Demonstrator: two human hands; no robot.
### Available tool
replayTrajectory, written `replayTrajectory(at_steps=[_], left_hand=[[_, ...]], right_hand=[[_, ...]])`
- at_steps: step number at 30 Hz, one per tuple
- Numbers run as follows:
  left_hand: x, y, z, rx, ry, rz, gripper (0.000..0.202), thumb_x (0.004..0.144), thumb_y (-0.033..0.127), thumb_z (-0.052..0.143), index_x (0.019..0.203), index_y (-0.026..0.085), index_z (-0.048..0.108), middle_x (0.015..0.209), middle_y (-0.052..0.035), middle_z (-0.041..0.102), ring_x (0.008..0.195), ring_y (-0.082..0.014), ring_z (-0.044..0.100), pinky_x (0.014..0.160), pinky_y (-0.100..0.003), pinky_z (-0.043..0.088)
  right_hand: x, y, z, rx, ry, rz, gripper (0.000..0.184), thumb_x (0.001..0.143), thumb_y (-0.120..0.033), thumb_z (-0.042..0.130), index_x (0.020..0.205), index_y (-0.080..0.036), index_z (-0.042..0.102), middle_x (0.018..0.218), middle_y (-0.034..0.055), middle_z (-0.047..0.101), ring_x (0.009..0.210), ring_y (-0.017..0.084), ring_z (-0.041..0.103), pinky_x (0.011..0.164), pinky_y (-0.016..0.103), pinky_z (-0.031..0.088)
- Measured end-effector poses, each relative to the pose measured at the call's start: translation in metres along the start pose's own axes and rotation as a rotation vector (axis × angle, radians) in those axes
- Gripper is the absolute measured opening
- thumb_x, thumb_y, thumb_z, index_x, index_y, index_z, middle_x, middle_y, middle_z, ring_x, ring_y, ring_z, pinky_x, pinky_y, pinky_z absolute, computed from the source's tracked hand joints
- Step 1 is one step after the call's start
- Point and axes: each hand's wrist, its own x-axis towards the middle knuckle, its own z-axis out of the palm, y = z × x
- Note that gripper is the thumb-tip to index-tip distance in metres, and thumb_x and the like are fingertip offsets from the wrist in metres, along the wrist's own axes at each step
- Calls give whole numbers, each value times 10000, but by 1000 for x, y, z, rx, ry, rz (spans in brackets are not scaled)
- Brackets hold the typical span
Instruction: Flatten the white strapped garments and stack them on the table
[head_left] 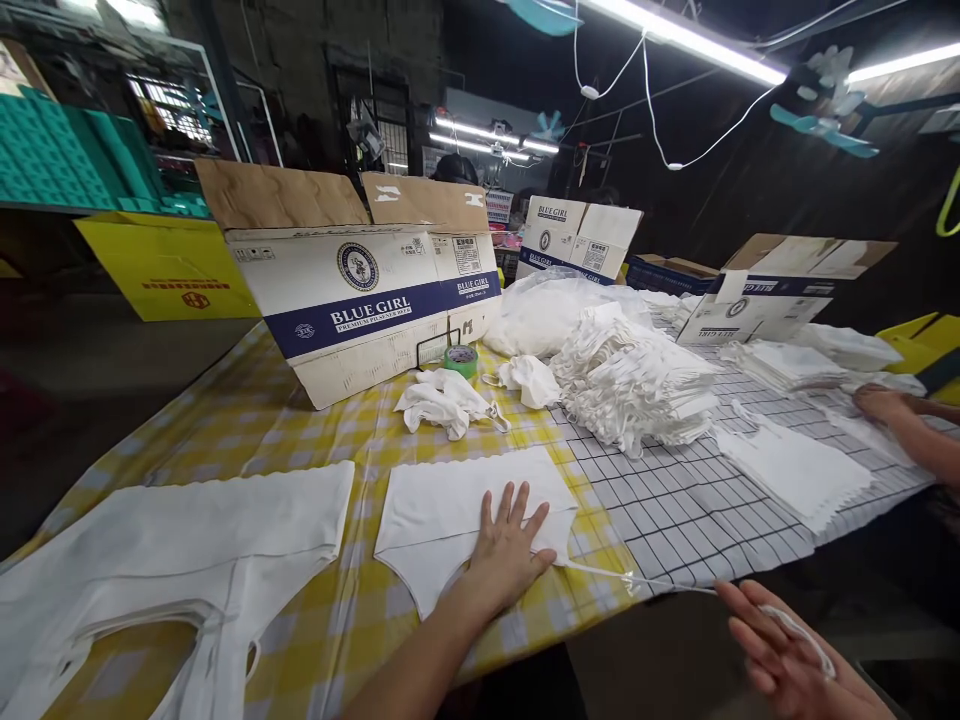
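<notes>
My left hand [511,545] lies flat with fingers spread on a white strappy garment [450,500], pressing it to the yellow checked cloth. A thin white strap [600,571] runs taut from the garment's right side, past the table edge, to my right hand [787,640]. The fingers of that hand are closed on the strap, whose loose end loops over them. To the left, a larger white garment [202,510] is spread out with an open loop shape at its lower part.
A big pile of white garments [637,380], crumpled white pieces [450,400] and green tape [460,360] lie farther back. Cardboard boxes [375,290] stand behind. At right, another person's hand [881,402] is by folded white garments [795,465].
</notes>
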Motion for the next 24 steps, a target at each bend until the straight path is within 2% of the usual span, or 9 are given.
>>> replayTrajectory(at_steps=[2,4,6,9,10,12,15,19,24], left_hand=[[1,0,-1,10,-3,5,610,831,599,307,1381,342,256,1507,-28,48,1370,-287,-2,1070,-577,-7],[2,0,-2,27,-4,3,601,834,580,330,1380,341,260,1506,-34,59,1370,-290,13,1068,-579,3],[4,1,-2,51,-5,0,584,841,549,347,1379,336,266,1504,-41,79,1370,-291,29,1066,-579,6],[8,0,0,89,-4,-12,561,854,517,343,1379,333,267,1500,-46,98,1368,-298,43,1057,-588,1],[9,-1,0,97,-3,-15,558,856,515,340,1379,334,266,1499,-46,100,1367,-300,47,1054,-591,0],[10,-3,2,107,3,-12,557,857,517,334,1380,338,259,1498,-42,98,1366,-302,52,1052,-593,0],[11,-5,5,115,8,-1,554,859,526,322,1378,347,253,1497,-33,92,1366,-299,59,1053,-589,6],[12,-8,9,124,13,-5,563,859,555,282,1381,348,240,1496,-28,94,1367,-290,54,1055,-584,0],[12,-10,12,125,21,-7,582,852,586,241,1383,347,239,1495,-24,102,1368,-283,53,1058,-580,-13]], right_hand=[[4,-13,15,-21,-41,-60,279,639,-473,679,827,-275,624,676,56,581,526,174,495,479,313,382],[6,-29,28,-42,-73,-144,246,730,-483,612,745,-237,617,550,7,446,464,128,366,450,288,328],[8,-43,37,-34,-68,-243,267,734,-478,617,685,-216,604,638,23,462,544,140,391,503,294,362],[12,-55,45,19,-92,-375,276,770,-441,596,639,-198,578,894,62,519,845,198,475,739,308,417],[14,-57,48,55,-121,-407,270,797,-425,568,651,-198,577,915,63,516,912,210,470,803,317,407],[17,-60,53,136,-172,-433,251,840,-397,515,694,-202,578,858,52,497,910,208,477,841,338,397],[19,-63,59,214,-175,-437,222,864,-362,487,733,-206,575,740,19,432,760,168,471,761,317,412],[21,-68,61,228,-121,-443,200,858,-350,505,756,-197,582,665,1,374,663,141,419,655,282,399],[20,-69,63,145,-100,-403,236,859,-382,501,789,-177,597,572,-46,227,529,96,254,524,240,318]])
